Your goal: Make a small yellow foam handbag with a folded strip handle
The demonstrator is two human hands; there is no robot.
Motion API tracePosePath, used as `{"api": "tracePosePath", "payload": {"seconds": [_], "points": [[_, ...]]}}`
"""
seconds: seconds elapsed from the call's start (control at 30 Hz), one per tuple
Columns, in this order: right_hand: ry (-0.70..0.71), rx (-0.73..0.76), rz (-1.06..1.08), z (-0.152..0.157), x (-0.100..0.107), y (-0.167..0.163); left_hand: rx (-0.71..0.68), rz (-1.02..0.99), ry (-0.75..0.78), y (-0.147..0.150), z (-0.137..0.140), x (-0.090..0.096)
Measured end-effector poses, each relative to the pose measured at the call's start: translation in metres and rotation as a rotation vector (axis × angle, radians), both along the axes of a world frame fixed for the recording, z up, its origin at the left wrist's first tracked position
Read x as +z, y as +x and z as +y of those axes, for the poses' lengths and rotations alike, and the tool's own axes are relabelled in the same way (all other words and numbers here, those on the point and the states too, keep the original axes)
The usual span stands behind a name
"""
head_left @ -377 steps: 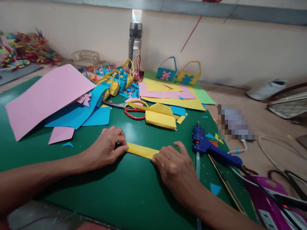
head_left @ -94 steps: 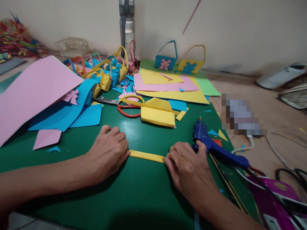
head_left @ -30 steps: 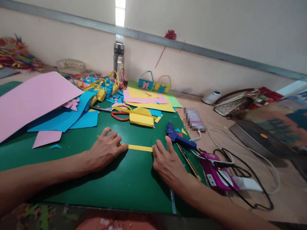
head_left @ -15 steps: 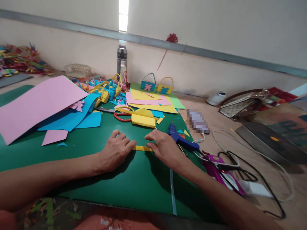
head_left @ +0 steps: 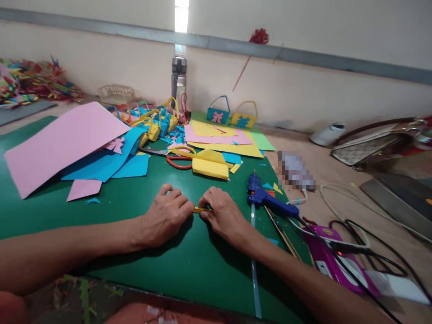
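Low over the green board (head_left: 162,265), a narrow yellow strip (head_left: 198,210) runs between my two hands. My left hand (head_left: 168,216) is closed on its left end, and my right hand (head_left: 221,213) pinches the other end. Most of the strip is hidden by my fingers. Just beyond my hands lies a folded yellow piece (head_left: 209,168), a small box-like form with a raised flap. To its left rest scissors (head_left: 180,162) with red and yellow handles. A blue glue gun (head_left: 266,195) lies right of my right hand, a clear glue stick (head_left: 255,274) trailing from it.
Pink sheets (head_left: 64,148) and blue sheets (head_left: 101,162) lie at left. Small paper bags (head_left: 158,128) are heaped behind; two finished bags (head_left: 218,115) stand near the wall. At right are a metal-coloured rod (head_left: 281,231), a purple power strip (head_left: 332,256), cables and a handbag (head_left: 367,144).
My right hand has come closer to my left, and less of the yellow strip shows between them. The camera view has shifted slightly, moving the scene to the right.
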State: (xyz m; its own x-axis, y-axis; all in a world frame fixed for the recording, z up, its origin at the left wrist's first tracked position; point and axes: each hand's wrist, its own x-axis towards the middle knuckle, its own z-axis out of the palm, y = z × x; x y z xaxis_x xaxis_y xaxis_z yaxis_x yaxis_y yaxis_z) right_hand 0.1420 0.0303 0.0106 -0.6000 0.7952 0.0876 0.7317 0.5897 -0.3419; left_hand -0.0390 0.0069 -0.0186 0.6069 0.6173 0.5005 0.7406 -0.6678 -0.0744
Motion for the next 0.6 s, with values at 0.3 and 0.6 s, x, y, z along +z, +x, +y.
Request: {"api": "tracePosePath", "payload": {"seconds": [0.3,0.6], "points": [[0.018,-0.035,-0.032,0.001,-0.004,-0.001,0.054,-0.098,-0.306,-0.02,0.006,0.007],[0.084,0.01,0.002,0.005,-0.008,0.005,0.114,-0.272,-0.512,-0.058,0.005,0.006]]}}
